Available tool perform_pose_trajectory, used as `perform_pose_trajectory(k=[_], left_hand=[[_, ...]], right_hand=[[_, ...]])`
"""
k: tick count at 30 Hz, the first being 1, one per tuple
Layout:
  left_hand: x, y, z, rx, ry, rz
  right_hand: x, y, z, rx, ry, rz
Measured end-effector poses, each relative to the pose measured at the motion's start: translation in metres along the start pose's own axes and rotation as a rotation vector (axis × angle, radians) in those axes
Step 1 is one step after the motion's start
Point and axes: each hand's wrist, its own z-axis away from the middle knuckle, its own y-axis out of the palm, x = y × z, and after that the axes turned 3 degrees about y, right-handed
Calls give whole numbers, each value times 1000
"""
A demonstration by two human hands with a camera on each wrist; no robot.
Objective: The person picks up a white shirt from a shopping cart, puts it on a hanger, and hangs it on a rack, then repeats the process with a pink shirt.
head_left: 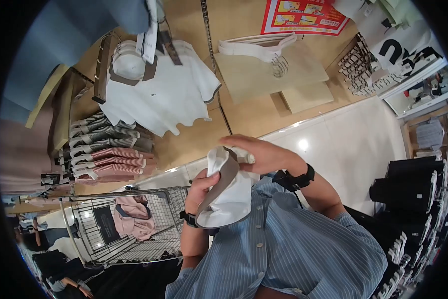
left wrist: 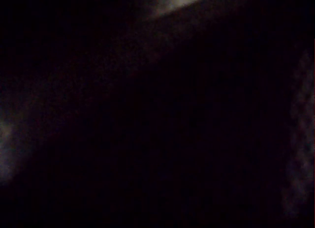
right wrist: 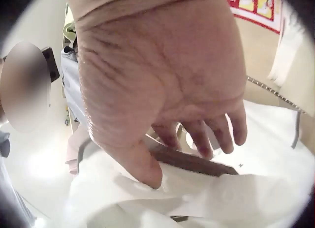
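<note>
A white polo shirt [head_left: 229, 199] with a taupe collar is bunched up in front of the chest. My left hand [head_left: 200, 188] grips it from the left side, thumb over the taupe band. My right hand [head_left: 263, 152] reaches across the top of the shirt from the right. In the right wrist view, the fingers of that hand [right wrist: 162, 80] are spread and fairly straight beyond the taupe band, while its thumb touches the white cloth on the near side. The left wrist view is almost black and hides the left hand's fingers.
White polo shirts [head_left: 159, 94] hang ahead, above striped folded clothes [head_left: 109, 149]. A shopping cart [head_left: 169, 234] with a pink garment [head_left: 133, 219] stands at left. White hangers [head_left: 258, 47] lie on a board. Dark clothes [head_left: 405, 187] hang at right. Another person [right wrist: 27, 90] appears in the right wrist view.
</note>
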Motion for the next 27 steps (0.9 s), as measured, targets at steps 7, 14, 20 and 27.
perform_pose_trajectory(k=[7,14,20,27], left_hand=[[-3,35,-54,-188,83,-352],[31,15,-128,-351,302,-1023],[55,46,-134,-389,555,-815],[65,0,-167,-860,442,-1337]], right_hand=[[-41,-45,-16,-209,-5,190],[-49,-106,-11,-280,-118,294],[-60,-110,-20,-218,-2,71],[-78,-139,-23,-266,54,18]])
